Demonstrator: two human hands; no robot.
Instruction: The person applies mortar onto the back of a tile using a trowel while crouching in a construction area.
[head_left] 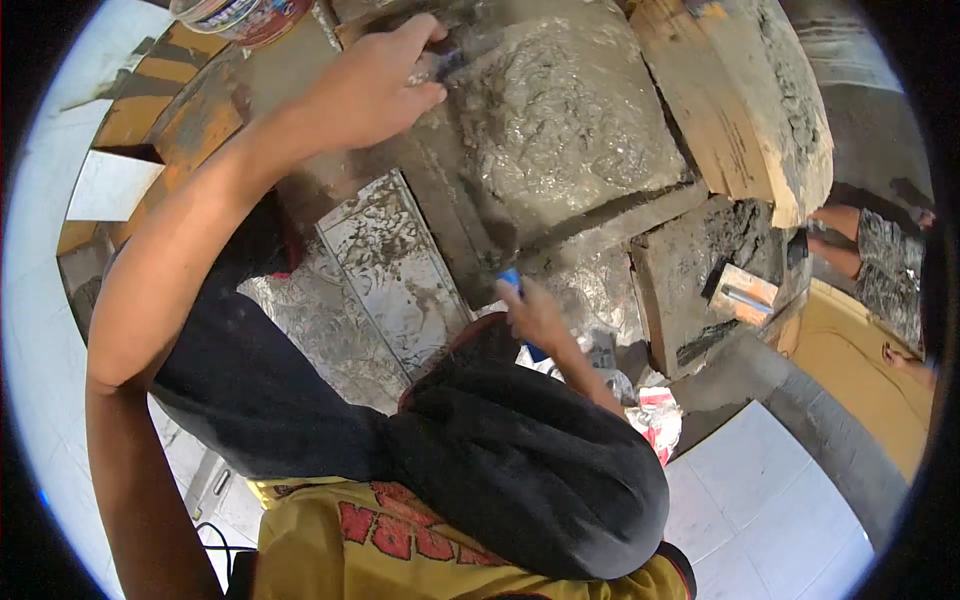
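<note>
"Legs in dark trousers [520,430] look biggest to me, bent, at six o'clock. What comes next?"

"The mortar [575,115]: a wet, lumpy, shining bed at one o'clock, flat along its near edge."

"And after that?"

"Two planks [700,95] beside it at two o'clock, the outer one crusted grey. Then a pale tile [390,275], at ten o'clock, spattered with the same grey."

"Where is the left hand [405,85]?"

"At eleven o'clock, stretched out by the mortar's left side. Its thumb and fingers stand spread apart. The tips are close to something dark and blurred; I can't tell whether they touch it."

"Any container?"

"A bucket [245,20] at eleven o'clock, farther out, cut by the upper rim."

"And the right hand [538,318]?"

"Just below centre, toward five o'clock. Its fingers are closed round a tool [511,279]."

"Before the tool, anything smaller than the hand?"

"A float [745,295] at three o'clock, lying on a mortar-smeared block [690,270]."

"So the tool comes last?"

"Yes: blue handle near centre, the far end too blurred to make out."
</note>
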